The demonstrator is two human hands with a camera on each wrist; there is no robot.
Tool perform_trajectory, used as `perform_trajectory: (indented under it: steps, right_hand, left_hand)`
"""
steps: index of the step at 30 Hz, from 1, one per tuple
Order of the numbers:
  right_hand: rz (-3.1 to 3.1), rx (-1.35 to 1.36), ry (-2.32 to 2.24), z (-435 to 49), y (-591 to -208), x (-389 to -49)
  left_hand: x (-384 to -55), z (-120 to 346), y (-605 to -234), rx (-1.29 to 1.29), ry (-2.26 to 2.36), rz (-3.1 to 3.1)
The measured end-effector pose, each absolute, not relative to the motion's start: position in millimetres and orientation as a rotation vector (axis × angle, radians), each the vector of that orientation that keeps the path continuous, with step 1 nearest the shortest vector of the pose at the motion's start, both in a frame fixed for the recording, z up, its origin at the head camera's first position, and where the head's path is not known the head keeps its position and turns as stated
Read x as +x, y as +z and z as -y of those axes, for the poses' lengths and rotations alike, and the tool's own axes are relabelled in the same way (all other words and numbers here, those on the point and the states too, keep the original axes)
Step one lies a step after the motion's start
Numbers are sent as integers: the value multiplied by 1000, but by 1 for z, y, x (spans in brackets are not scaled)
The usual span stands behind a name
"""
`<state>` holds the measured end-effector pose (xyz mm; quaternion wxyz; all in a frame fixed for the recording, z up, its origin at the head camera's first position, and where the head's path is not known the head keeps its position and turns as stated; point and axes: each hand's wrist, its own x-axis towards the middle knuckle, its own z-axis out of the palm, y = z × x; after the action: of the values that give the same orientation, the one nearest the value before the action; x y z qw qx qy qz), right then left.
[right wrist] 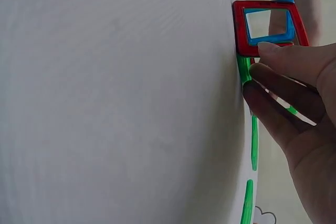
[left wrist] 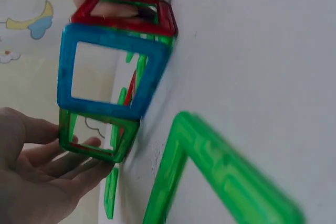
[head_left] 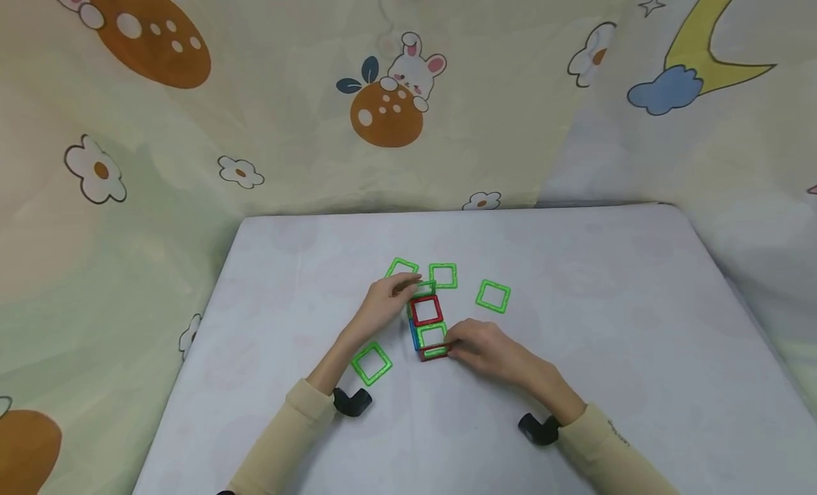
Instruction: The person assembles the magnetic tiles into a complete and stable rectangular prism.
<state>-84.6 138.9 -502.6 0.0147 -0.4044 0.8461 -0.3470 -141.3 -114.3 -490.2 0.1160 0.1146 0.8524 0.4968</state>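
A row of square magnetic tiles joined into a hollow block stands mid-table. In the head view its top shows a red tile (head_left: 426,297) and a green one nearer me; a blue tile (left wrist: 68,69) forms the left side. My left hand (head_left: 387,300) is at the far end, thumb and fingers on a green tile (left wrist: 90,152) there. At the near end my right hand (head_left: 488,347) pinches the edge of a red tile (right wrist: 239,30) between thumb and fingers. In the right wrist view the fingers hide part of the block's lower side.
Loose green square tiles lie around the block: one at near left (head_left: 383,352), one at right (head_left: 480,292), and two beyond the far end, a tilted tile (head_left: 406,262) and a straighter tile (head_left: 445,286). A patterned cloth wall (head_left: 306,126) rises behind the table's back edge.
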Motion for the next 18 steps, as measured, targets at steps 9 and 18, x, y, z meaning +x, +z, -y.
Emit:
perform_trajectory:
  steps: [9,18]
  right_hand:
    - [-2622,-1258,-1060,-129,-502,-84]
    - [-2622,-1229,-1098,-127,-503,-84]
  left_hand:
    - [-122,103,-481,127,1532,-2550]
    - [-93,94,-474,-18,1592,-2634]
